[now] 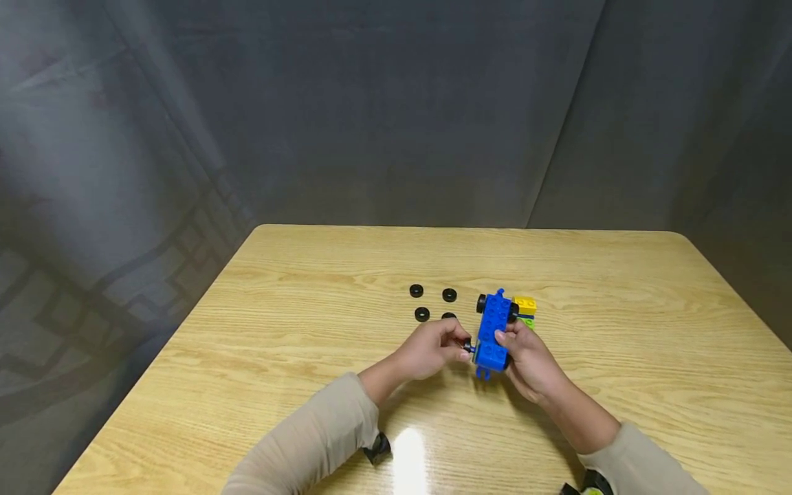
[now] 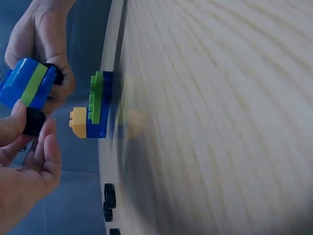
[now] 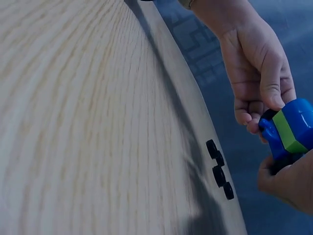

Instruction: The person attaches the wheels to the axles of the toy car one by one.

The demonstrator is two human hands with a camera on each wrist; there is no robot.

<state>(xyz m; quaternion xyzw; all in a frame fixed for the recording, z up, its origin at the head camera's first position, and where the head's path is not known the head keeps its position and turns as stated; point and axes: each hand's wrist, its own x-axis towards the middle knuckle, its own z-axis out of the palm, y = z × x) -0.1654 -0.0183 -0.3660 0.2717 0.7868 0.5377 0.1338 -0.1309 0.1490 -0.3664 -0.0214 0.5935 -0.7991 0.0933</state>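
Note:
A blue toy brick car with a lime-green layer is held above the table, studs up. My right hand grips its right side, thumb on top. At the car's near left corner my left hand pinches a black wheel between thumb and fingers. In the head view a small bit of blue axle shows between that wheel and the body. Another wheel sits at the car's far left. The right hand partly hides the wheels on that side.
Several black tyres lie on the wooden table left of the car, one partly behind my left hand. Just beyond the car stands a second brick build with a yellow brick and a lime-green piece. A dark curtain hangs behind the table.

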